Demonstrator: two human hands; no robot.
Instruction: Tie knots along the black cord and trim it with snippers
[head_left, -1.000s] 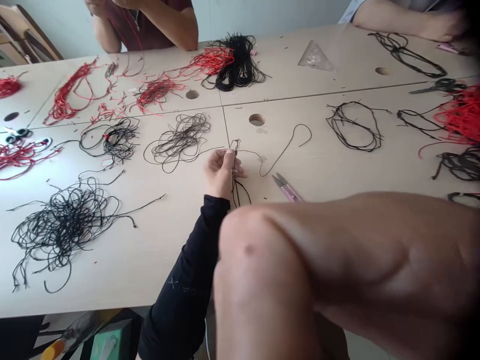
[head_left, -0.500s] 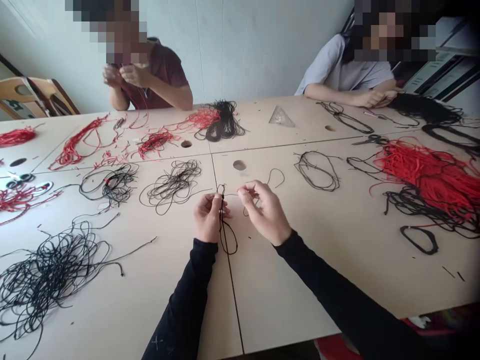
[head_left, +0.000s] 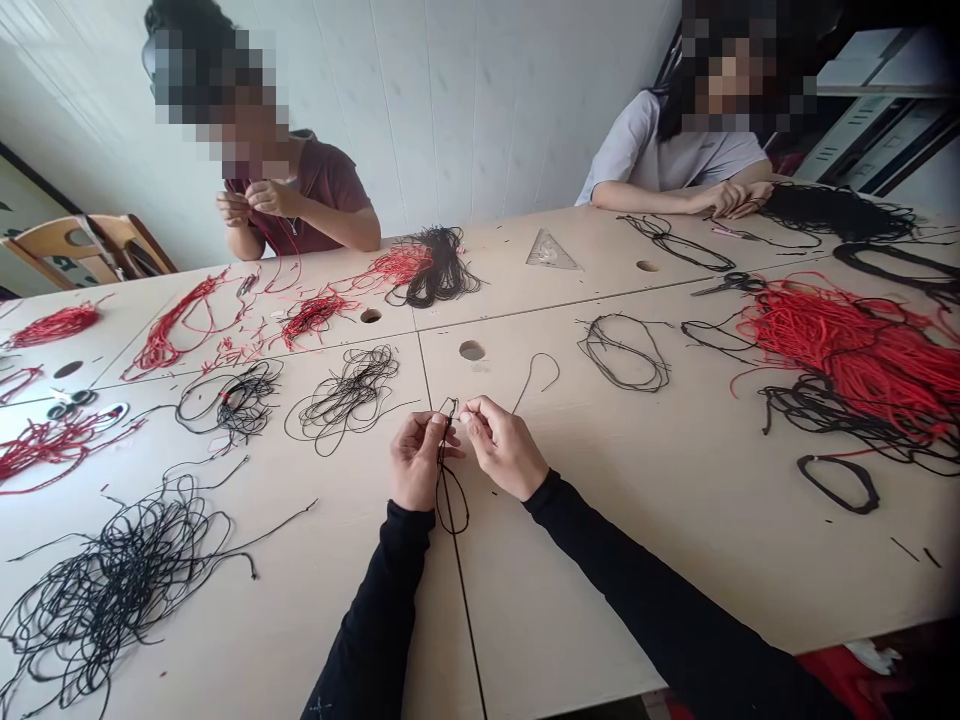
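Over the table seam, my left hand (head_left: 418, 455) pinches a looped black cord (head_left: 466, 505) between thumb and fingers. Its loop hangs below the hand, and a small bend of cord sticks up above the thumb. Close on the right, my right hand (head_left: 504, 445) has thumb and fingertips pinched together by the top of that cord. A thin dark strand (head_left: 529, 385) runs from behind the right hand onto the table and curls at its far end. The exact spot where the right fingertips grip is too small to make out.
Tangled black cords (head_left: 124, 575) lie at left, with another black bundle (head_left: 349, 395) nearer the middle. Red cords (head_left: 840, 345) are heaped at right beside black-handled scissors (head_left: 731, 284). A clear triangle ruler (head_left: 551, 250) lies farther back. Two people sit across the table (head_left: 600, 560), handling cords.
My right hand has moved left, closing the gap to my left hand at the top of the cord. My left hand keeps its pinch. The whole view has shifted slightly.
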